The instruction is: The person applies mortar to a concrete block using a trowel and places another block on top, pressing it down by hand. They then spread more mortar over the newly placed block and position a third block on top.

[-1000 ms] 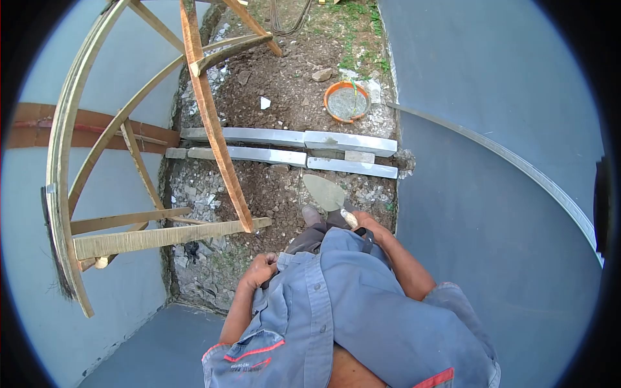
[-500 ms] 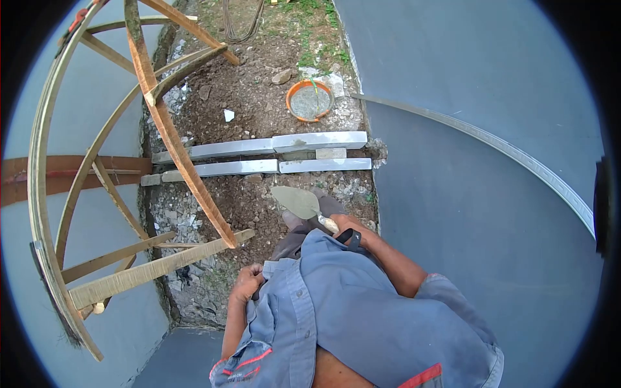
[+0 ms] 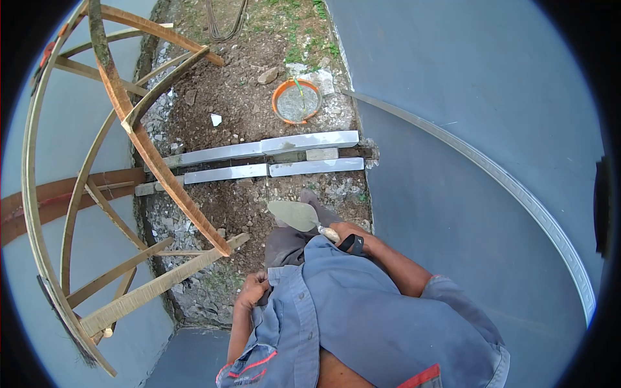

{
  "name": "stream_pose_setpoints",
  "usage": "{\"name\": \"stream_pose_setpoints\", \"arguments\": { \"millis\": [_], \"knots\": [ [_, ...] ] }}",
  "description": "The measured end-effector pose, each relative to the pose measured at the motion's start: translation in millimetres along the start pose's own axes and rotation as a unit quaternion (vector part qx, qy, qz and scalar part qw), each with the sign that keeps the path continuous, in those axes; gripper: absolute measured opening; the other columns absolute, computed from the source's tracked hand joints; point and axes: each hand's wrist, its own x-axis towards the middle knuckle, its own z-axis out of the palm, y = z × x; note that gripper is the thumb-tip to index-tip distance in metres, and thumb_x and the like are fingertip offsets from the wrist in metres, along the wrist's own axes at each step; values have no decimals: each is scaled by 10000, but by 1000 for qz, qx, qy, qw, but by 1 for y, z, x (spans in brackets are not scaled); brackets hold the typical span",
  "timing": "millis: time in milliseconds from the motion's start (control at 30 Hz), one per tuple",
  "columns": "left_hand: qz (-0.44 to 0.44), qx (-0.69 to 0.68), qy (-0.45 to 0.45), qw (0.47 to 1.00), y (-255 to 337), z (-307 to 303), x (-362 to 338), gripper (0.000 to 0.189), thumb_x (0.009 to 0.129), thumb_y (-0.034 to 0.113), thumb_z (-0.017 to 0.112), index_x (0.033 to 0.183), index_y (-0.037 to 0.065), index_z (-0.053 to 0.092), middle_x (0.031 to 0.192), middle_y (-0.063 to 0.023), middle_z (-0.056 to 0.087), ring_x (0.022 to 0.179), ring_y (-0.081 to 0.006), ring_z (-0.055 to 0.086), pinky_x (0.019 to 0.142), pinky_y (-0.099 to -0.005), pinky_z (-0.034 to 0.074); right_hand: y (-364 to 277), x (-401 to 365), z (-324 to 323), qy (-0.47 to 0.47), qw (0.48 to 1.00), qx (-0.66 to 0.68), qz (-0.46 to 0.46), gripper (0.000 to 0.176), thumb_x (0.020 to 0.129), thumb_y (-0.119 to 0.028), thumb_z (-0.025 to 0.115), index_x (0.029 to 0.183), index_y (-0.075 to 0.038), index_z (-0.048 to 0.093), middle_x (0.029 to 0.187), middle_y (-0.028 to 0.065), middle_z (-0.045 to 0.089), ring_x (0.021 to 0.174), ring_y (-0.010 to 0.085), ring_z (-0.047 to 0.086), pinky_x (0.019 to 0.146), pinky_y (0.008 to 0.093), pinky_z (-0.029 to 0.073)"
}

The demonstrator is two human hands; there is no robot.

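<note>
Place: outdoor building site, narrow strip between grey rendered walls (image 3: 491, 84).
Ground: bare soil with rubble and stone chips (image 3: 239, 207), some grass at the far end.
Materials: grey concrete bars (image 3: 259, 152) laid across the strip; orange pan (image 3: 297, 101) holding grey mortar.
Structures: rough timber frame (image 3: 129, 123).
</note>
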Motion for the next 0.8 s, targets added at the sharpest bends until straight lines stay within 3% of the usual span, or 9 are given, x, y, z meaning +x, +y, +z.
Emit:
{"name": "stream_pose_setpoints", "arguments": {
  "millis": [67, 400, 600, 800],
  "knots": [
    [-26, -63, -11, 998, 2, 8, 1, 145, 807, 52, 632, 915, -15, 701, 823, -19, 677, 697, -104, 585, 642, -254, 469, 4, 1, -6, -6, 1000, 1, -4, 353, 702, -184, 674, 1009, -15, 633, 952, 238, 670, 944, 404, 645, 782, 457, 487],
    [-69, -76, 9, 995, 15, 23, -5, 177, 796, 46, 641, 937, -35, 712, 846, -48, 694, 703, -121, 614, 647, -261, 486, 7, 4, -10, -29, 1000, -8, -3, 326, 709, -186, 666, 991, -26, 639, 951, 215, 674, 944, 387, 642, 785, 441, 479],
    [-72, -95, -14, 993, -22, 33, -10, 262, 788, 59, 634, 1013, -53, 708, 914, -98, 713, 764, -174, 665, 698, -291, 525, 11, -1, 10, -49, 999, 0, -10, 320, 708, -169, 656, 993, -26, 638, 953, 218, 674, 951, 388, 640, 794, 441, 475],
    [-103, -145, -29, 984, -99, 44, -16, 290, 803, 97, 622, 1047, -30, 714, 936, -95, 712, 815, -159, 660, 730, -281, 519, 20, 8, 45, -94, 995, -29, 3, 351, 688, -162, 690, 999, -13, 622, 939, 212, 671, 923, 363, 647, 792, 433, 477]
  ]
}}
